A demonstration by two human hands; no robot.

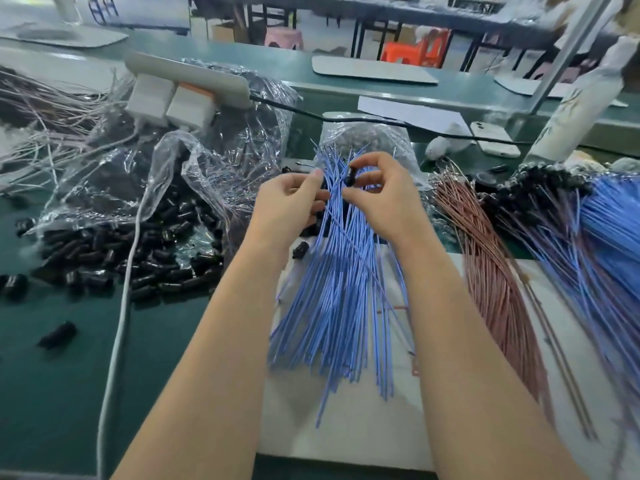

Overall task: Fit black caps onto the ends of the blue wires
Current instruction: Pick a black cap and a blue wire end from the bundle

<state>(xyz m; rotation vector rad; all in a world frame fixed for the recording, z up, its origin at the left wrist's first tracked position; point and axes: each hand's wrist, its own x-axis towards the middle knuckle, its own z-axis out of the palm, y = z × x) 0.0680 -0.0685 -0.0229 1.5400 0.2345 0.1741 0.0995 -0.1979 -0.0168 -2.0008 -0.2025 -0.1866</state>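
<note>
A loose fan of blue wires (339, 306) lies on a white board (346, 427) in front of me, its far ends pointing away. My right hand (384, 199) pinches a black cap (350, 177) just above those wire ends. My left hand (291, 206) pinches a blue wire near its tip, close beside the cap. Whether the wire tip is inside the cap cannot be told. A heap of loose black caps (114, 251) spreads over the green table to the left. One black cap (300, 250) lies beside my left wrist.
Crumpled clear plastic bags (194, 157) sit behind the caps. A white cable (117, 323) runs down the left. Pink wires (491, 265) and capped blue wires (609, 216) lie on the right. A power strip (187, 77), a phone (493, 138) and a white bottle (578, 109) stand farther back.
</note>
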